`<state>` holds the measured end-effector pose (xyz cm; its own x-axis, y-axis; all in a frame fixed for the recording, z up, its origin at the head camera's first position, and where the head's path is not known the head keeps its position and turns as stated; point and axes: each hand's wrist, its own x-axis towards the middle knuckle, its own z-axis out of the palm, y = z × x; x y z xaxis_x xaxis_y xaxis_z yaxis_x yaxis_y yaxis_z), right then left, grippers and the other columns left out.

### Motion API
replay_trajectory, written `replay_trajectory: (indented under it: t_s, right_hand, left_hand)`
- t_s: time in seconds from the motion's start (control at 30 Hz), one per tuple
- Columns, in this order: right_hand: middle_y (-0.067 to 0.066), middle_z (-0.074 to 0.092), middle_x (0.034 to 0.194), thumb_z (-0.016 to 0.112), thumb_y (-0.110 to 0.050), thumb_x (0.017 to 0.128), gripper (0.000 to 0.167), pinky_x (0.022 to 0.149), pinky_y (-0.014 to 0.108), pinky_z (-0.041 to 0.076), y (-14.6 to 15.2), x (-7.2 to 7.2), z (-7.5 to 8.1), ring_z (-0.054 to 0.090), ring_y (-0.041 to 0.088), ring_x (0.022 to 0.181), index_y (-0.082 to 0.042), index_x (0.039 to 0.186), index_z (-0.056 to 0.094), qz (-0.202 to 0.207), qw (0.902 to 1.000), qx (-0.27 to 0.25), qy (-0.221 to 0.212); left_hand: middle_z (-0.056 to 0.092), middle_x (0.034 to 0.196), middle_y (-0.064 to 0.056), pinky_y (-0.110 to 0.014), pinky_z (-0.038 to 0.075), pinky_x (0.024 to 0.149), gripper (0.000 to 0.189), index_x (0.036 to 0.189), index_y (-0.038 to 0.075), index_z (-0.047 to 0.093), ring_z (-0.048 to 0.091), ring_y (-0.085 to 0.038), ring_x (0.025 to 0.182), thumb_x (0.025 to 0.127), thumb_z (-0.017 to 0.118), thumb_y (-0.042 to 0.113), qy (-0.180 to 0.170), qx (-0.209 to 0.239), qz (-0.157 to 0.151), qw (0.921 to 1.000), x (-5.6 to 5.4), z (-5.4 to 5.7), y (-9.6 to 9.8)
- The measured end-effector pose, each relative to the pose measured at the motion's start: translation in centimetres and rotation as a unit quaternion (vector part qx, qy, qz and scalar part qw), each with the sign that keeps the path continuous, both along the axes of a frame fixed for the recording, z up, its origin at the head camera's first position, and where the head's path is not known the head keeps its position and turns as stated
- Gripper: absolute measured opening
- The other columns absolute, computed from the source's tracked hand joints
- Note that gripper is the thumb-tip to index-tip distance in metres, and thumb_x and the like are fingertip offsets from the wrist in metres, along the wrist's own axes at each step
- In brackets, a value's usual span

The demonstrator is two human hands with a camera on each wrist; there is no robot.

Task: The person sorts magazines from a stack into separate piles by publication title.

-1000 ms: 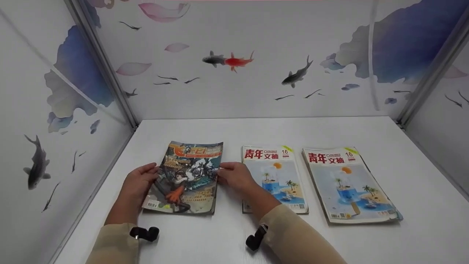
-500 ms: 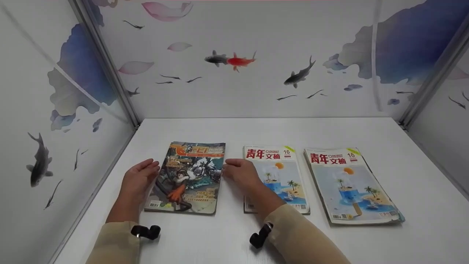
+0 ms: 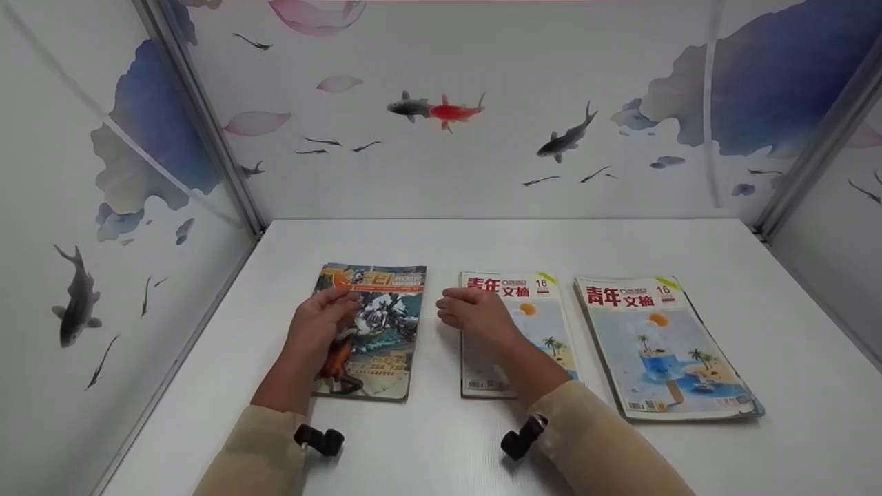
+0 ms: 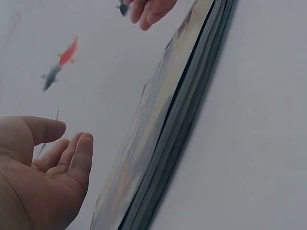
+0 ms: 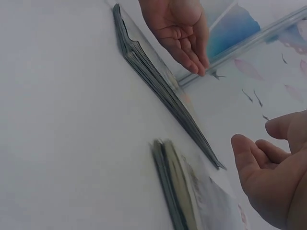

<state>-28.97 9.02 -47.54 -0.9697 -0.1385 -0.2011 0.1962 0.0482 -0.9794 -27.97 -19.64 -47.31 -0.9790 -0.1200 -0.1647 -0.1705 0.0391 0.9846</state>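
On the left lies a pile of magazines (image 3: pixel 386 344) whose top cover is colourful and comic-style, with an orange title. My left hand (image 3: pixel 313 337) hovers over its left part, fingers loosely bent and holding nothing. In the left wrist view, air shows between this hand (image 4: pixel 53 177) and the pile's layered edge (image 4: pixel 172 120). My right hand (image 3: pixel 482 320) is raised above the left side of the middle magazine (image 3: pixel 559 337), which has red lettering and a beach picture. Nothing is between the fingers of this hand (image 5: pixel 268 167) in the right wrist view.
A matching magazine (image 3: pixel 661 358) lies tilted at the right, with uneven layers beneath its cover. All rest on a white table (image 3: pixel 427 441). White panels (image 3: pixel 441 172) printed with fish and petals close off the back and sides.
Both hands have let go of the left pile. The left hand has moved right over its cover; the right hand has drawn away to the right. The magazines have stayed in place.
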Motion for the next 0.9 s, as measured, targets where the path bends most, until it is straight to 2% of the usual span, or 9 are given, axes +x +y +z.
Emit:
replay_trajectory:
  t_s: [0.1,0.23,0.43,0.7,0.9]
  right_hand:
    - [0.01,0.075,0.136,0.07,-0.03,0.105,0.041,0.104,0.034,0.061,2.0,0.0,0.4,0.076,0.02,0.118,-0.011,0.141,0.069,-0.02,0.9996,0.02,0.002]
    - [0.009,0.075,0.134,0.07,-0.031,0.105,0.04,0.107,0.035,0.06,5.1,-0.1,0.5,0.075,0.022,0.12,-0.013,0.141,0.069,-0.044,0.9983,0.037,-0.003]
    - [0.009,0.071,0.141,0.066,-0.036,0.107,0.049,0.112,0.036,0.057,10.2,0.3,0.9,0.073,0.024,0.126,-0.013,0.149,0.062,-0.052,0.9971,0.056,0.004]
    - [0.013,0.068,0.148,0.066,-0.037,0.107,0.058,0.103,0.025,0.06,14.9,0.7,1.4,0.073,0.016,0.122,-0.007,0.155,0.055,-0.066,0.9962,0.056,0.004]
    - [0.01,0.064,0.153,0.064,-0.043,0.108,0.062,0.111,0.029,0.055,17.2,1.0,1.8,0.069,0.02,0.133,-0.012,0.16,0.05,-0.075,0.9929,0.091,-0.017]
  left_hand:
    - [0.065,0.15,-0.015,-0.038,0.055,0.114,0.048,0.152,0.005,0.056,0.065,-0.029,0.136,0.108,0.065,0.019,0.018,0.011,-0.02,0.9996,-0.4,-0.1,1.6]
    - [0.066,0.148,-0.016,-0.042,0.055,0.115,0.046,0.152,0.005,0.057,0.066,-0.03,0.133,0.107,0.065,0.015,0.036,0.029,-0.046,0.9978,-0.6,0.1,4.0]
    - [0.067,0.146,-0.017,-0.046,0.05,0.121,0.043,0.15,0.004,0.058,0.065,-0.029,0.136,0.108,0.063,0.012,0.039,0.069,-0.085,0.9932,-0.5,0.8,6.8]
    - [0.064,0.148,-0.023,-0.036,0.056,0.113,0.041,0.147,0.001,0.06,0.065,-0.032,0.137,0.107,0.063,0.01,0.032,0.103,-0.092,0.9898,-1.2,1.2,10.3]
    - [0.064,0.149,-0.022,-0.037,0.055,0.115,0.04,0.147,0.003,0.06,0.063,-0.035,0.14,0.107,0.063,0.01,0.016,0.113,-0.1,0.9884,-1.6,1.2,12.8]
